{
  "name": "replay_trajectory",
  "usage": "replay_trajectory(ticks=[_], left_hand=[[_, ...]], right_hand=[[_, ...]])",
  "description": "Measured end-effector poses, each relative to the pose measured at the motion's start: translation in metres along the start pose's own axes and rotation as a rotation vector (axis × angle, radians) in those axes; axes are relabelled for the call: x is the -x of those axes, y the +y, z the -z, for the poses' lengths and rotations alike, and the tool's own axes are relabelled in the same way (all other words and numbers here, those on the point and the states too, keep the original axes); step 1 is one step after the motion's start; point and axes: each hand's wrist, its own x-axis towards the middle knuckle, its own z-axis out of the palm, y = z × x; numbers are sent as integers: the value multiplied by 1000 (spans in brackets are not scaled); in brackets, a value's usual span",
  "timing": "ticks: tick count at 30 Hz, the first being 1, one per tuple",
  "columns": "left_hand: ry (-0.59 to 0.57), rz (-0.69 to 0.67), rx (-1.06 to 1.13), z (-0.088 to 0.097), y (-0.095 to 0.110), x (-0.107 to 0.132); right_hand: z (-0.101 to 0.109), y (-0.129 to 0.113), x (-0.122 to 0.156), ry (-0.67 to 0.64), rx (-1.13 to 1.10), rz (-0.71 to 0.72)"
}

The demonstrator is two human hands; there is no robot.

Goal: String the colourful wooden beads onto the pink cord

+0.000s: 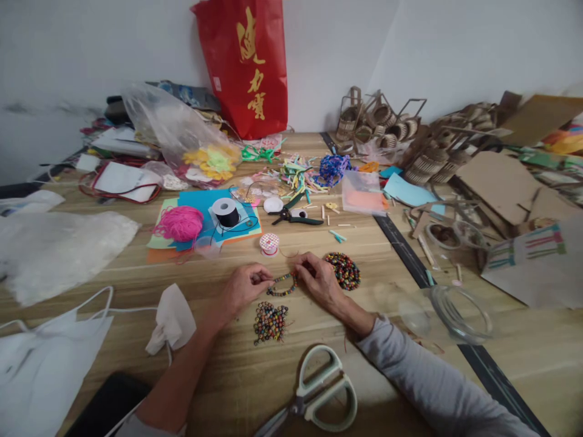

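Observation:
A short curved strand of small multicoloured beads (281, 293) lies between my two hands, low over the table. My left hand (248, 284) pinches its left end between thumb and fingertips. At the other end my right hand (316, 278) is closed on the strand, its fingertips pressed together. Thin thread rises above the right fingers toward a small patterned spool (269, 244). Just below the strand is a pile of loose beads (271, 321). A coiled heap of strung beads (344, 271) sits right beside my right hand.
Large scissors (325, 388) lie at the near edge. Beyond my hands are a black thread spool (226, 212), pink yarn (182, 223) and green-handled pliers (294, 215). A clear tubing coil (460, 312) rests at right; a crumpled tissue (172, 318) is at left.

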Motion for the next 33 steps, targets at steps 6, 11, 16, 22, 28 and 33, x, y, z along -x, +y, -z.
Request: replay_trajectory(ticks=[6, 11, 16, 22, 28, 33], left_hand=[[-140, -97, -103, 8, 2, 2], [-174, -149, -338, 5, 22, 7], [-186, -151, -420, 2, 31, 10], [-255, -144, -232, 13, 26, 10], [-487, -85, -248, 31, 25, 12], [-411, 0, -217, 32, 21, 10]], right_hand=[[1, -1, 0, -18, 4, -1], [1, -1, 0, -18, 0, 12], [1, -2, -1, -20, -7, 20], [1, -2, -1, -20, -12, 22], [1, -4, -2, -14, 3, 33], [1, -5, -2, -11, -2, 41]])
